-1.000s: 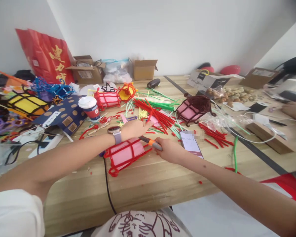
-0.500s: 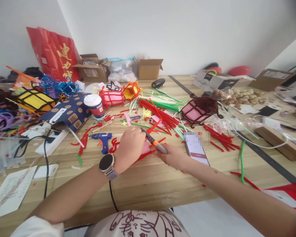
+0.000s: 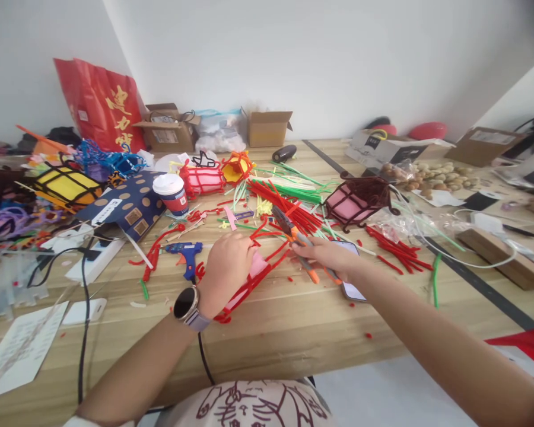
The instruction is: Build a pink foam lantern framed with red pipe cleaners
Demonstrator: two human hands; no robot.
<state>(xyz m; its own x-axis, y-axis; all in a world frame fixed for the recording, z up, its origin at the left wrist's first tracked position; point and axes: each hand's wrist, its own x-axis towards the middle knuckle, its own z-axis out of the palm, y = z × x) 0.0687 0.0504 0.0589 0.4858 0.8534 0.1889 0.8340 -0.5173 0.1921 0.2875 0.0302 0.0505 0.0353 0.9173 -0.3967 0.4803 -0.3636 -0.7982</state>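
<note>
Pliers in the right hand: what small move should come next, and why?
I'd probably bring the pliers nearer, toward the red strips jutting from the pink lantern. The right hand has their handles spread, but their tip points away, over the red bundle, while the left hand holds the lantern.

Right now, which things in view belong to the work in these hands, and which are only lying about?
Belong:
- red-and-pink lantern, held by the left hand
- pliers, in the right hand
- probably the loose red fuzzy stems and blue glue gun

Seemingly lying about:
- paper cup
- phone
- red bag
</note>
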